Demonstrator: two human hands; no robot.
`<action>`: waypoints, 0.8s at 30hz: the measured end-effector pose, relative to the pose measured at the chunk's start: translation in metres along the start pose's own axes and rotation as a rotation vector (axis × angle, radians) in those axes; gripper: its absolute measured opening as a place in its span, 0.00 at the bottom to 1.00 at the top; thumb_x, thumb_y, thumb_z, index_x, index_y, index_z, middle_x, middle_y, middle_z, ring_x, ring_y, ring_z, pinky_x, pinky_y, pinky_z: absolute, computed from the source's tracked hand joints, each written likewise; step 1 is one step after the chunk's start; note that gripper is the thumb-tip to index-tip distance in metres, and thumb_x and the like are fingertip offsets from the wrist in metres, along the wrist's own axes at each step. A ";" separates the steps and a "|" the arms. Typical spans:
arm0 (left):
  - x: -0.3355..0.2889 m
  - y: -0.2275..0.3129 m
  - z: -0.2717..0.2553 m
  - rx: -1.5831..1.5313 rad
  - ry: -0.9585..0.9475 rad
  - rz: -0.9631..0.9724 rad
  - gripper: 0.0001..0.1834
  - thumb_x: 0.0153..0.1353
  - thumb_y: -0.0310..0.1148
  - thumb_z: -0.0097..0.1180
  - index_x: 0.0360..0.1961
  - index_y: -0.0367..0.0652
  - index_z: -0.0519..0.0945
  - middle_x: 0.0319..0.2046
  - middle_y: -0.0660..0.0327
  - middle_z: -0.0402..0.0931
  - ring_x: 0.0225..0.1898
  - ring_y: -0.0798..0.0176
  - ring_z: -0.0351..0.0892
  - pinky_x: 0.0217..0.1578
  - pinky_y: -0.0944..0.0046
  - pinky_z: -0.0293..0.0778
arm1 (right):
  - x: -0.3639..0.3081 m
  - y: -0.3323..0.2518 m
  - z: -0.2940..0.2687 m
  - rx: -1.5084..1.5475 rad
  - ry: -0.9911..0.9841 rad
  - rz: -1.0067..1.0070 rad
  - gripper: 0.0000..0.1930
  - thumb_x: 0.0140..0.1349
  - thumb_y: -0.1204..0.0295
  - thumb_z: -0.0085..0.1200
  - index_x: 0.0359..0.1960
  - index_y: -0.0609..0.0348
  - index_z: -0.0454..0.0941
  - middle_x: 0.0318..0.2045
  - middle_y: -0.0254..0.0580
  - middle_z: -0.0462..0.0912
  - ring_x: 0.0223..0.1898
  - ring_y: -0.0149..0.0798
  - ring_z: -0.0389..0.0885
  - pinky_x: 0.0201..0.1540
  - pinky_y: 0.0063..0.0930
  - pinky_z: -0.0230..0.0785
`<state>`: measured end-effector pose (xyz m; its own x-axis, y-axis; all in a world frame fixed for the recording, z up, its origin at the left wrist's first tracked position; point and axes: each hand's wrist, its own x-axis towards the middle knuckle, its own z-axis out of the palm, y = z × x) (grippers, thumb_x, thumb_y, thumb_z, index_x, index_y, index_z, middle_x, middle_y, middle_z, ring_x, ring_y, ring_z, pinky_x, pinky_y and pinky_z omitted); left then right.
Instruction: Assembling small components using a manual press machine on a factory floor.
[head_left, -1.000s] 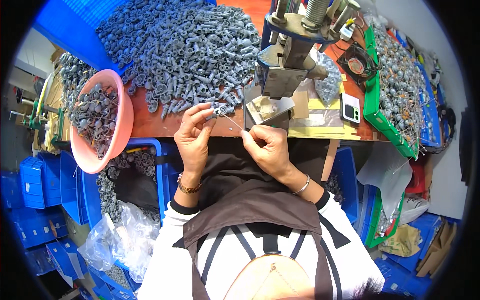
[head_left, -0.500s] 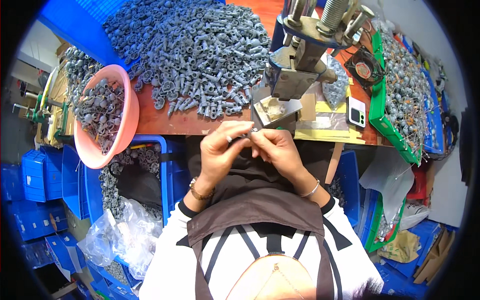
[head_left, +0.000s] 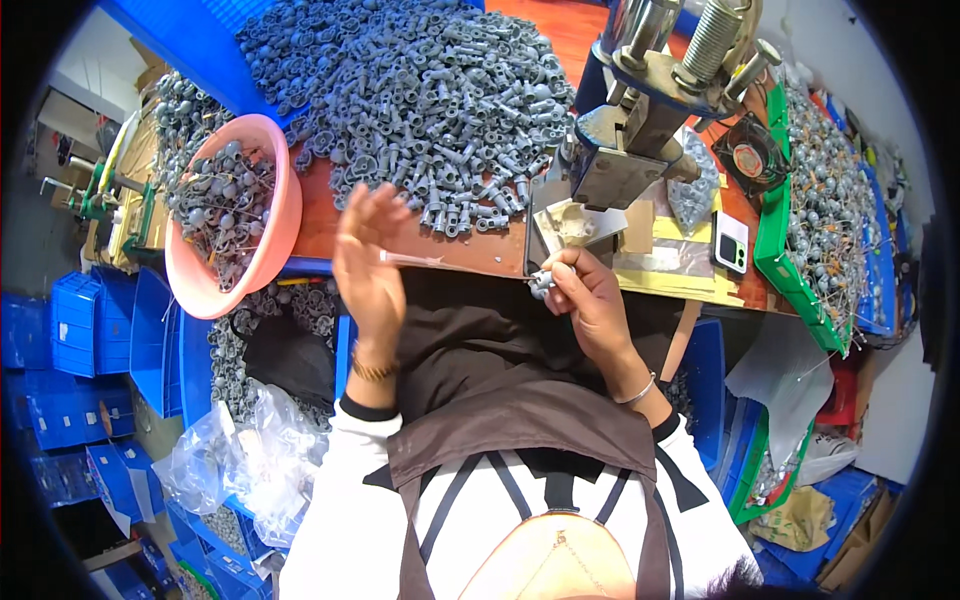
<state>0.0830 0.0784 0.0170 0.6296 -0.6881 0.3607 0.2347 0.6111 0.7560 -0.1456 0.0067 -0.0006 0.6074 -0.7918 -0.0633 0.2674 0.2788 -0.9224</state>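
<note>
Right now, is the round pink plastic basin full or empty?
The basin is well filled, not empty: small grey plastic parts lie heaped inside, hiding its bottom.

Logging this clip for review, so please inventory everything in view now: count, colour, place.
Small plastic part: one, grey, in right hand
Thin strand: one, whitish, stretching from right hand toward left
Loose plastic parts: uncountable heap, grey, on table
Table: one, reddish-brown, ahead
Basin: one, pink, table's left side, holding grey parts
Press: one, metallic, beyond right hand
Phone: one, white and black, right of press
Fan: one, black, beyond phone
Trays: at least two, green, right side
Crates: several, blue, both sides
Plastic bag: at least one, clear, lower left
Apron: one, brown, worn
Left hand: one, bare, open, blurred
Right hand: one, bare, pinching
</note>
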 end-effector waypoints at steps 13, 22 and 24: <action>0.068 -0.058 -0.081 1.946 0.060 0.225 0.17 0.54 0.44 0.61 0.39 0.43 0.82 0.36 0.56 0.80 0.40 0.53 0.75 0.41 0.53 0.67 | -0.009 -0.010 -0.011 0.133 -0.159 0.170 0.08 0.56 0.77 0.57 0.37 0.64 0.76 0.24 0.30 0.74 0.22 0.21 0.68 0.25 0.14 0.60; 0.065 -0.039 -0.084 1.727 -0.170 0.421 0.10 0.54 0.27 0.57 0.39 0.42 0.81 0.40 0.58 0.78 0.43 0.52 0.74 0.44 0.57 0.70 | -0.006 -0.006 -0.012 0.290 -0.154 0.125 0.12 0.64 0.74 0.51 0.46 0.69 0.76 0.23 0.28 0.71 0.22 0.21 0.61 0.26 0.16 0.55; 0.061 -0.036 -0.084 1.665 -0.183 0.467 0.11 0.53 0.22 0.55 0.40 0.39 0.80 0.42 0.56 0.77 0.45 0.51 0.74 0.46 0.56 0.71 | -0.007 -0.007 -0.012 0.287 -0.163 0.115 0.14 0.64 0.74 0.52 0.49 0.69 0.75 0.23 0.28 0.71 0.23 0.21 0.61 0.27 0.16 0.56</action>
<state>0.1752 0.0477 -0.0341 0.3038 -0.6893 0.6577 -0.9517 -0.1879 0.2427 -0.1605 0.0041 0.0016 0.7507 -0.6561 -0.0775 0.3758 0.5206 -0.7667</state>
